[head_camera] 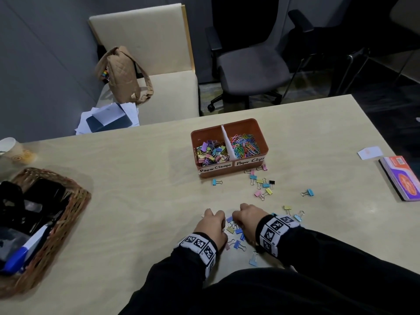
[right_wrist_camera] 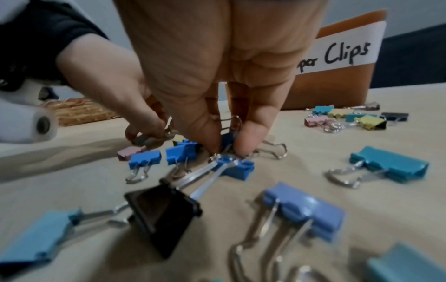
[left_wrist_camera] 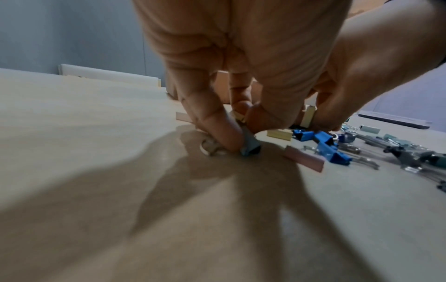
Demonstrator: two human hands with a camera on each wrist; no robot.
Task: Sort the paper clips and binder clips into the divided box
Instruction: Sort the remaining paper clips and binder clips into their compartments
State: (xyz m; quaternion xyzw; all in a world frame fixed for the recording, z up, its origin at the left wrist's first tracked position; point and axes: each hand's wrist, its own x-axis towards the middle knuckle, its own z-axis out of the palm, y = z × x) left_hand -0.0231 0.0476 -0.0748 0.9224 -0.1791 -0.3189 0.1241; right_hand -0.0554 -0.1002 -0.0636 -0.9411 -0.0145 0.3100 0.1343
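An orange divided box [head_camera: 250, 165] stands mid-table, binder clips [head_camera: 210, 152] in its left half and paper clips [head_camera: 245, 144] in its right half. Loose binder clips [head_camera: 263, 184] lie scattered in front of it. A small pile of clips [head_camera: 236, 230] sits near the table's front edge, between my two hands. My left hand [left_wrist_camera: 241, 137] pinches a grey-blue binder clip [left_wrist_camera: 251, 146] against the table, with a yellow clip [left_wrist_camera: 237, 114] tucked under its fingers. My right hand [right_wrist_camera: 228, 150] pinches a blue binder clip [right_wrist_camera: 228, 140] in the pile.
A wicker basket [head_camera: 75, 201] with dark items sits at the left edge, with a paper cup [head_camera: 11, 151] behind it. A colourful pad [head_camera: 402, 180] and a white card [head_camera: 370, 152] lie at the right. Chairs stand beyond the table's far edge.
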